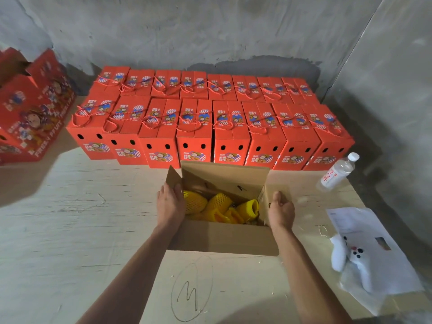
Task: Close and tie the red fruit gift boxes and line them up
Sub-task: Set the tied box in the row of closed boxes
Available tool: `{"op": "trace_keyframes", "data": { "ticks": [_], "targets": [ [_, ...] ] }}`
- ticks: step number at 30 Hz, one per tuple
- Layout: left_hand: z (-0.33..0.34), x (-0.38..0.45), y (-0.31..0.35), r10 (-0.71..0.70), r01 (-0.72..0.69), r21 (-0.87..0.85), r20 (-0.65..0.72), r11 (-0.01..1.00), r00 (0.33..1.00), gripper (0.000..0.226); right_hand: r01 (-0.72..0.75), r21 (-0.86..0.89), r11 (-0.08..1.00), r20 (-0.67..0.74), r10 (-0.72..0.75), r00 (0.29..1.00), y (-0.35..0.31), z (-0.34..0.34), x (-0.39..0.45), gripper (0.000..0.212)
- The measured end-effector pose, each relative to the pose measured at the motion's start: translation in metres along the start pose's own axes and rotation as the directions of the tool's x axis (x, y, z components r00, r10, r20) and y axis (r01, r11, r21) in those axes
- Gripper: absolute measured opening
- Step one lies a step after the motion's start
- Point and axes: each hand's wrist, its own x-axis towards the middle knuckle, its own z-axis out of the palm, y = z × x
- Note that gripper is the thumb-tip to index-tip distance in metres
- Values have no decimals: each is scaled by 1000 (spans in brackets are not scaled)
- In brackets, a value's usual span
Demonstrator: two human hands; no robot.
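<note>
An open box (222, 239) with brown inner flaps stands on the table in front of me, holding fruit in yellow foam nets (219, 206). My left hand (169, 205) grips its left side flap, thumb inside. My right hand (280, 210) grips the right side flap. Behind it, two rows of closed red gift boxes (210, 127) with tied red-and-white cords stand lined up against the wall.
Open red boxes (30, 106) stand at the far left. A water bottle (336, 173) lies at the right next to the front row. A white game controller (350, 260) on plastic-wrapped papers (364, 230) lies near the table's right edge.
</note>
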Motion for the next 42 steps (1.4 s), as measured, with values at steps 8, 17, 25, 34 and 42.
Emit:
{"op": "trace_keyframes", "data": {
  "ticks": [8,17,25,34,42],
  "targets": [
    [3,-3,2,-35,29,-95,-55,995,998,32,700,-310,643,67,-720,691,4,0,-22,35],
    [4,-6,-9,170,-172,-22,-58,985,984,26,664,-499,557,116,-716,688,5,10,-10,16],
    [8,-1,-15,387,-381,173,3,908,922,21,677,-481,558,113,-726,678,8,9,-10,18],
    [15,12,-13,261,-267,134,62,954,963,12,605,-487,629,142,-627,766,3,7,-13,59],
    [13,7,-12,188,-189,33,33,981,982,28,653,-433,622,178,-651,738,2,3,-13,76]
  ]
}}
